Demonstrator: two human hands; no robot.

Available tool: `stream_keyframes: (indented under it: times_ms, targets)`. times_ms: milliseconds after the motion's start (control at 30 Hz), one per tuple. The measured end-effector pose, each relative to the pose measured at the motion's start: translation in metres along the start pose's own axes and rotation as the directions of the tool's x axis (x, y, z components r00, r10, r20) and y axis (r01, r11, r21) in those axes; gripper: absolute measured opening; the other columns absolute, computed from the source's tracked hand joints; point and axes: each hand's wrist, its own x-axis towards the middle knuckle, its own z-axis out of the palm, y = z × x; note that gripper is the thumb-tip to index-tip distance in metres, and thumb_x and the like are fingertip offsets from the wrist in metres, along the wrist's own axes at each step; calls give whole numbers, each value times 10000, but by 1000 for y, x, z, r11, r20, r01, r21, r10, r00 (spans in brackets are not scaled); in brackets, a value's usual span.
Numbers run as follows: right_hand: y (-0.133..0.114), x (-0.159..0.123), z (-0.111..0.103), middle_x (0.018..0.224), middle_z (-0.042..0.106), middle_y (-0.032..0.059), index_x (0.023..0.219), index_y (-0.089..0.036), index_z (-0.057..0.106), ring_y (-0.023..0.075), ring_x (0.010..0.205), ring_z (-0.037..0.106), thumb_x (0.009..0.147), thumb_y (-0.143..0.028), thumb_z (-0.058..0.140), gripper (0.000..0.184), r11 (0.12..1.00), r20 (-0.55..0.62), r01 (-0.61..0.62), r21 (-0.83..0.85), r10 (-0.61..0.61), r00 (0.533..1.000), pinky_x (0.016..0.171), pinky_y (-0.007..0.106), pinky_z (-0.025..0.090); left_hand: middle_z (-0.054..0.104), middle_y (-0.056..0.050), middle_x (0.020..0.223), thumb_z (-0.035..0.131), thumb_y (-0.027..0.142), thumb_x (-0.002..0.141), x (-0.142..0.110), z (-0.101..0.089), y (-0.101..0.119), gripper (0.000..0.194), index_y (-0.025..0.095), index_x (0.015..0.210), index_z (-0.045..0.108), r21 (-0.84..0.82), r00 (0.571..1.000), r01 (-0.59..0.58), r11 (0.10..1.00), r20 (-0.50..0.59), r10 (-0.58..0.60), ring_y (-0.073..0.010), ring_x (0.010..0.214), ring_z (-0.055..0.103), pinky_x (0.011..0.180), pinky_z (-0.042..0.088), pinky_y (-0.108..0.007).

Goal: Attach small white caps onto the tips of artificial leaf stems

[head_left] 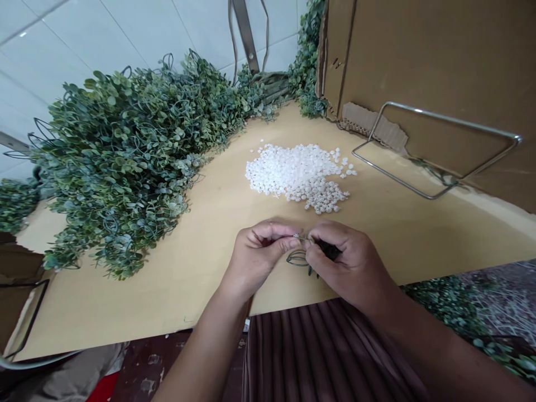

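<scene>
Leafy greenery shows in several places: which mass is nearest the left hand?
The large heap left of the white pieces. The far-left clump, the sprays beside the cardboard and the leaves at lower right lie farther from the left hand.

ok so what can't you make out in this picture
In the head view:
Ends of the thin stem: covered by the left hand and right hand.
Most of the dark piece: hidden by the right hand.
Fine detail of the white pieces: too small, heaped together.
Cardboard: cut off by the top and right edges.
</scene>
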Motion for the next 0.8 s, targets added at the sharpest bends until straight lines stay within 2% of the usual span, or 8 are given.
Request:
stream_keyframes:
  times_ms: [267,400,633,800]
  targets:
    - [1,1,-1,516,352,-44,512,-198,333,88,495,362,714,-138,452,242,1000,18,-19,5,19,1000,480,209,321,694,-3,674,788,199,590,1,1,-1,78,178,643,734,38,999,-52,998,13,52,-98,641,617,677,521,-215]
    - [1,1,-2,518,359,-43,512,-196,356,89,499,368,717,-137,463,239,999,24,-30,23,29,999,485,211,324,707,-20,718,779,232,611,0,0,-1,97,185,690,745,29,998,-60,998,27,60,-129,696,641,719,538,-250]
    - [1,1,-3,518,376,-41,530,-190,409,91,499,387,718,-146,470,203,995,51,-69,70,66,997,472,208,330,711,-20,700,777,257,618,-1,0,-1,97,181,653,727,28,999,-46,999,27,46,-138,690,648,729,543,-264]
    - [1,2,-3,522,408,-39,543,-182,445,88,506,395,720,-139,474,184,994,52,-71,83,67,996,479,200,344,722,-22,666,797,269,582,0,0,-2,143,167,650,723,-10,1000,18,1000,2,-18,-135,637,648,698,548,-270]
